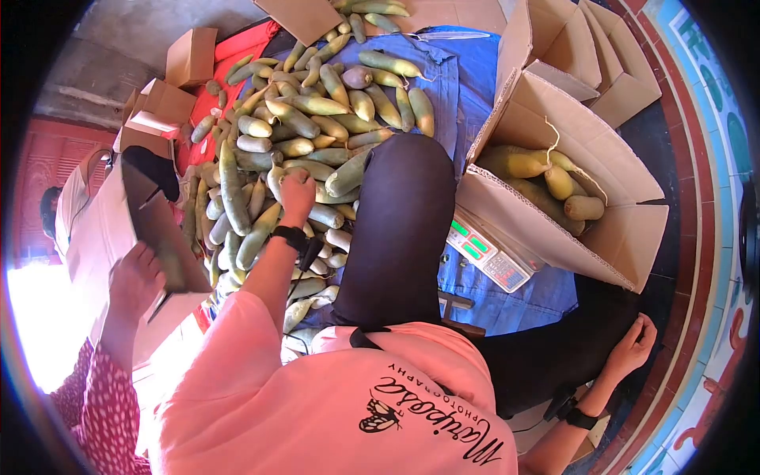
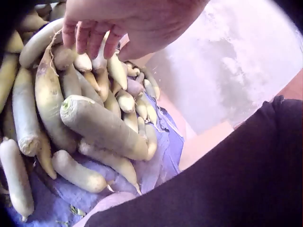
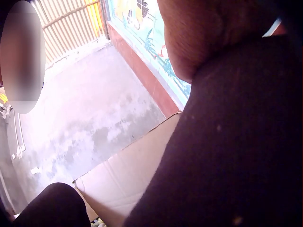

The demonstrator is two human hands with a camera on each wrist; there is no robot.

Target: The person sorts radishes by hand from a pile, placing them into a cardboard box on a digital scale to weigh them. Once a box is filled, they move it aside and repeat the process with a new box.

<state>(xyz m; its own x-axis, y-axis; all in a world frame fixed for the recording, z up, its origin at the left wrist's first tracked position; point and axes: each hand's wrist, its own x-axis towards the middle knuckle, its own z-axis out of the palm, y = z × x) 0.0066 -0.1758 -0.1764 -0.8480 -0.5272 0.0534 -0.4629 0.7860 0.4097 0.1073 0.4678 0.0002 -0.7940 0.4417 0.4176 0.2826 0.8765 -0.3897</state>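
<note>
Long green radishes [image 1: 301, 119] lie heaped in front of me. My left hand [image 1: 297, 194] is over the heap, close beside a pale radish [image 1: 275, 176]. From the left wrist view, the fingers of this hand [image 2: 137, 21] hang loosely bent above the radishes, and nothing shows in their grasp. A thick radish [image 2: 102, 125] lies just below it. Off to the right, my right hand [image 1: 633, 348] rests on my bent leg with relaxed fingers and holds nothing. The right wrist view shows only part of that hand [image 3: 208, 38] against dark trouser cloth.
An open cardboard box [image 1: 590, 131] with several radishes inside stands on a digital scale [image 1: 487, 252] at my right. More boxes [image 1: 554, 39] stand behind it. At left, another person's hand [image 1: 136, 281] is at a cardboard box [image 1: 99, 229]. Blue sheeting [image 1: 467, 87] lies underneath.
</note>
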